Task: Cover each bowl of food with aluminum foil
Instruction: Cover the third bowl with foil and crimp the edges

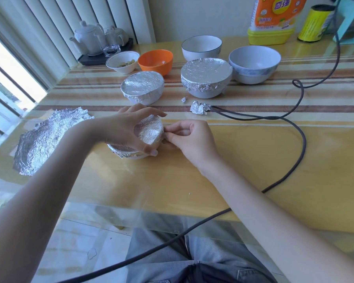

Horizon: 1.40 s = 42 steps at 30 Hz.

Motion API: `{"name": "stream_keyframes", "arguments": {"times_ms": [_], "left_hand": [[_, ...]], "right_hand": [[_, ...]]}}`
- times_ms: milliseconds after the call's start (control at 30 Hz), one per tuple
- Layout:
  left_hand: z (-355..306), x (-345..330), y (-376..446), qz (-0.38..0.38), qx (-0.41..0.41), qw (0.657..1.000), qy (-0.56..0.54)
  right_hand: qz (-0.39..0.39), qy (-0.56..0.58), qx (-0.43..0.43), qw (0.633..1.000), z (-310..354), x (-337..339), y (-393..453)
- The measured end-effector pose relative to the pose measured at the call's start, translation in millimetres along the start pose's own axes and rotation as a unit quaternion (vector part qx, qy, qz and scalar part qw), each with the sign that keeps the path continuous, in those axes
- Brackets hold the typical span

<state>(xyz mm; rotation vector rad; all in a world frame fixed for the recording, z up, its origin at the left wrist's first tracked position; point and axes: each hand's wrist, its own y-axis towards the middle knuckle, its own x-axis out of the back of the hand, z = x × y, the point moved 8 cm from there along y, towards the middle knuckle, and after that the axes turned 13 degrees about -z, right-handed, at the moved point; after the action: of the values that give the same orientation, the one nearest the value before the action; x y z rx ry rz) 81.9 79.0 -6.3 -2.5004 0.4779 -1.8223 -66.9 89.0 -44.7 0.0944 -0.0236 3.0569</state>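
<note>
A small white bowl point(134, 155) stands near the table's middle with aluminum foil point(150, 130) stretched over its top. My left hand point(129, 127) arches over it, fingers and thumb curled round the rim. At the bowl's right edge my right hand point(187, 137) pinches the foil's edge. Behind it stand two foil-covered bowls, one point(142, 87) on the left and one point(205, 77) on the right. Four bowls are uncovered: a small white bowl point(123, 62) with food, an orange bowl point(155, 61), a white bowl point(201, 46) and a pale blue bowl point(253, 64).
A crumpled foil sheet point(47, 137) lies at the left of the table point(243, 160). Two foil scraps, a larger one point(199, 108) and a tiny one point(184, 99), lie behind my hands. A dark cable point(300, 135) loops across the right side. A tea set point(98, 40), a detergent bottle point(274, 19) and a yellow-wrapped roll point(314, 23) stand at the back.
</note>
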Motion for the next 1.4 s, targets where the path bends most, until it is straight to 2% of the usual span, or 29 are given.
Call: {"name": "stream_keyframes", "arguments": {"times_ms": [133, 300, 367, 500, 733, 900, 1033, 1133, 1200, 1300, 1400], "left_hand": [[0, 0, 0, -0.001, -0.005, 1.000, 0.000], [1, 0, 1, -0.003, -0.005, 1.000, -0.001], [2, -1, 1, -0.003, -0.001, 1.000, 0.002], [1, -1, 1, -0.004, -0.006, 1.000, 0.002], [-1, 1, -1, -0.007, -0.004, 1.000, -0.001], [0, 0, -2, -0.008, -0.001, 1.000, -0.013], [0, 1, -1, -0.007, -0.007, 1.000, -0.011], [0, 1, -2, -0.002, -0.003, 1.000, -0.012], [1, 0, -2, 0.001, -0.001, 1.000, -0.007], [-1, -1, -2, 0.004, -0.005, 1.000, 0.003], [-1, 0, -2, 0.007, -0.002, 1.000, -0.002]], "right_hand": [[0.036, 0.092, -0.094, 0.991, -9, -6, -1], [0.172, 0.083, -0.053, 0.980, 2, -19, -1], [0.152, 0.076, -0.040, 0.985, 3, -16, 1], [0.042, 0.036, -0.023, 0.998, -3, -6, 4], [-0.046, 0.060, -0.069, 0.995, -9, -7, -12], [0.031, -0.057, -0.012, 0.998, 3, -25, -50], [0.112, -0.080, -0.039, 0.990, 0, -41, -64], [0.094, -0.049, -0.067, 0.992, -1, -31, -56], [0.075, -0.043, -0.055, 0.995, 2, -26, -58], [0.111, -0.028, -0.041, 0.993, 8, -37, -68], [0.106, -0.011, -0.062, 0.992, 4, -41, -64]]}}
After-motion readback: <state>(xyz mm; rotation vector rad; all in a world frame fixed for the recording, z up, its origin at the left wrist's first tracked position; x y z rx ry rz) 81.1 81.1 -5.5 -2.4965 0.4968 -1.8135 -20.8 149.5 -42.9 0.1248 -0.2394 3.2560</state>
